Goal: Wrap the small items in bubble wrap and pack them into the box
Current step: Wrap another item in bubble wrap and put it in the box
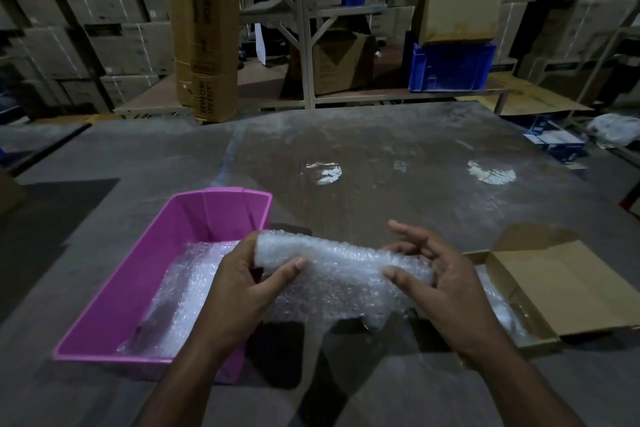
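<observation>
I hold a roll of bubble wrap [341, 270] level above the table [381, 156], low in my view at about six o'clock, one hand at each end. My left hand [242, 282] grips the left end, thumb laid along the front of the roll and the other fingers curled behind it. My right hand [438, 279] pinches the right end between thumb and curled fingers, while its forefinger points free toward eleven o'clock. Whatever is inside the wrap is hidden; I cannot tell what it is. A loose flap hangs from the roll's lower edge. At eight o'clock from the roll a pink bin [138, 274] sits on the table with more crumpled bubble wrap in it, partly behind my left wrist. At three o'clock lies the open cardboard box [540, 288], flap raised, something pale and wrapped showing inside by my right hand. Far off at one o'clock stands a blue crate [450, 68] on a shelf.
</observation>
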`<action>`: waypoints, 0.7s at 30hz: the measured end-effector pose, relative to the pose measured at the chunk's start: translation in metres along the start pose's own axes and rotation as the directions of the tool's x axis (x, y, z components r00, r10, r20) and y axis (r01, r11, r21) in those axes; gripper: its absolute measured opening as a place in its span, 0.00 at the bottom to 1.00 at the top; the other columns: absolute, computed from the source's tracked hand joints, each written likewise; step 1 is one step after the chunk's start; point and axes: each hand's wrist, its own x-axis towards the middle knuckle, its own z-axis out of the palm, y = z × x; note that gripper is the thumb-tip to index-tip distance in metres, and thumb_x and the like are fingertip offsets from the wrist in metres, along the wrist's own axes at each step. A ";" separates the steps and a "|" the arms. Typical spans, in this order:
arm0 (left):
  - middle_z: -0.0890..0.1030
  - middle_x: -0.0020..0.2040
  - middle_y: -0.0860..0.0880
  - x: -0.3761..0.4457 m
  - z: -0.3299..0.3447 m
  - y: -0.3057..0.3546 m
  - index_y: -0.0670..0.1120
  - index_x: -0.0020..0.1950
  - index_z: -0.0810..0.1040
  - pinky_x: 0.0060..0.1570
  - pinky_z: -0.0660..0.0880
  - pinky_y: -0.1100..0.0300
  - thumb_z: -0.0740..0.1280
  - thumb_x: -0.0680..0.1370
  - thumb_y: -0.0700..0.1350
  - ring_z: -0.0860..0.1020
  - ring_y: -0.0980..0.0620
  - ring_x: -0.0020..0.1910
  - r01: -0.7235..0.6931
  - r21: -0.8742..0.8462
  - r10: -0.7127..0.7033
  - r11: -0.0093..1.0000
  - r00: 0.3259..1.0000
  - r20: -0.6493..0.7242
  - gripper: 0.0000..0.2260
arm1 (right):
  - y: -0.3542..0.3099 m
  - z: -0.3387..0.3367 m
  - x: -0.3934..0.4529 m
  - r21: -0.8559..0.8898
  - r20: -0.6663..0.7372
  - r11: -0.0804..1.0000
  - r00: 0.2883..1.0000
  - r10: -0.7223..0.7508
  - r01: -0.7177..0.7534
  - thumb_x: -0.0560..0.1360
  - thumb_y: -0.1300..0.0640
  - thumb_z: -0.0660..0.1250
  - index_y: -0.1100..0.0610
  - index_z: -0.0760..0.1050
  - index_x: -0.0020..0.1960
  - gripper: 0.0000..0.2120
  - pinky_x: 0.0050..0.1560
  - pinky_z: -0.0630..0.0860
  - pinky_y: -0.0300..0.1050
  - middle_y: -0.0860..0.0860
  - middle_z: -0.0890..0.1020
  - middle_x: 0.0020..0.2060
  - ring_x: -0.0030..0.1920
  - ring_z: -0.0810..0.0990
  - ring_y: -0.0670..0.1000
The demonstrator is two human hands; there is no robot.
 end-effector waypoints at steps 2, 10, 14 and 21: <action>0.86 0.53 0.49 0.001 0.000 0.000 0.46 0.59 0.81 0.54 0.82 0.49 0.74 0.74 0.46 0.85 0.52 0.52 -0.009 0.007 0.009 1.000 1.000 0.007 0.15 | 0.000 0.001 0.002 0.022 -0.008 1.000 1.000 -0.019 0.019 0.73 0.60 0.73 0.48 0.78 0.64 0.21 0.56 0.76 0.33 0.43 0.85 0.51 0.57 0.81 0.42; 0.77 0.68 0.59 0.005 0.000 -0.005 0.57 0.67 0.77 0.61 0.79 0.52 0.73 0.76 0.44 0.78 0.57 0.65 -0.074 0.038 0.074 0.997 0.997 -0.005 0.21 | -0.003 -0.004 0.001 -0.135 0.156 0.987 0.986 -0.062 0.084 0.65 0.51 0.82 0.47 0.83 0.57 0.21 0.60 0.71 0.28 0.43 0.79 0.61 0.63 0.76 0.39; 0.78 0.68 0.57 0.005 -0.005 -0.006 0.57 0.63 0.81 0.67 0.74 0.44 0.80 0.71 0.49 0.75 0.56 0.69 -0.065 0.069 0.063 0.995 0.998 0.025 0.22 | 0.001 -0.002 0.002 -0.159 0.120 0.984 0.990 -0.067 0.086 0.66 0.53 0.79 0.48 0.84 0.54 0.16 0.58 0.73 0.31 0.40 0.81 0.53 0.58 0.80 0.41; 0.86 0.46 0.44 0.007 -0.002 -0.006 0.47 0.49 0.86 0.46 0.82 0.50 0.81 0.69 0.44 0.85 0.43 0.45 -0.057 -0.028 0.057 0.998 0.998 -0.003 0.11 | -0.002 -0.004 0.010 -0.148 0.041 0.986 0.997 -0.071 0.076 0.73 0.51 0.72 0.51 0.85 0.46 0.05 0.53 0.75 0.35 0.44 0.83 0.47 0.52 0.82 0.44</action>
